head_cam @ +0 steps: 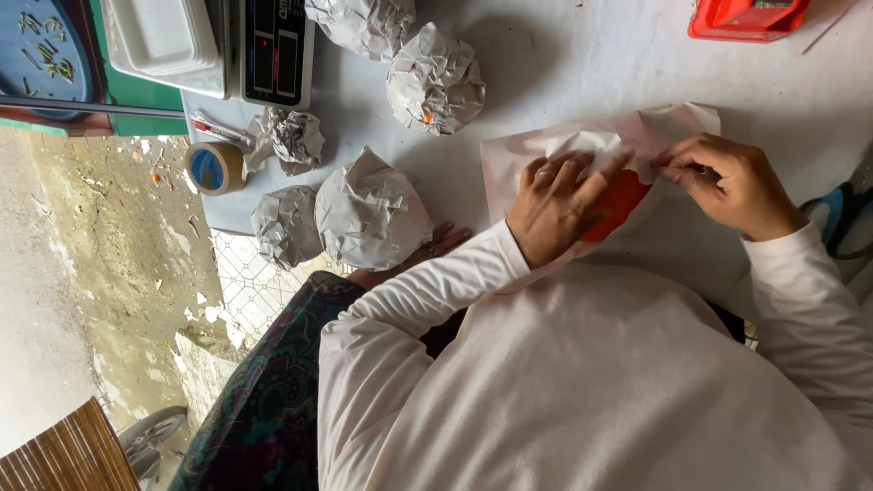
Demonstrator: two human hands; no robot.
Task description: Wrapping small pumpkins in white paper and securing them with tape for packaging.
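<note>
— What are the hands doing?

— The left hand (550,207) lies flat on a sheet of paper (582,145), fingers spread, pressing it down over an orange thing (623,202). The right hand (727,182) has its fingertips pinched on the paper's edge, just beside the orange thing.

— Where is the orange thing?

— On the pale surface (564,55), right in front of the person. The paper covers most of it. Only a red-orange bit shows between the two hands. I cannot tell what it is.

— So what step is this?

— I think it is the start of a wrap. The paper is partly folded over, not yet bunched up.

— What does the next move need?

— I would guess the left hand must hold firm so the thing does not roll, while the right pulls the edge over and tucks it in.

— And those crumpled balls?

— Five paper bundles (371,214) sit to the left, well apart from the hands. One has a small orange spot showing. Near them is a tape roll (213,168) and a scale (273,45) at the far edge.
</note>
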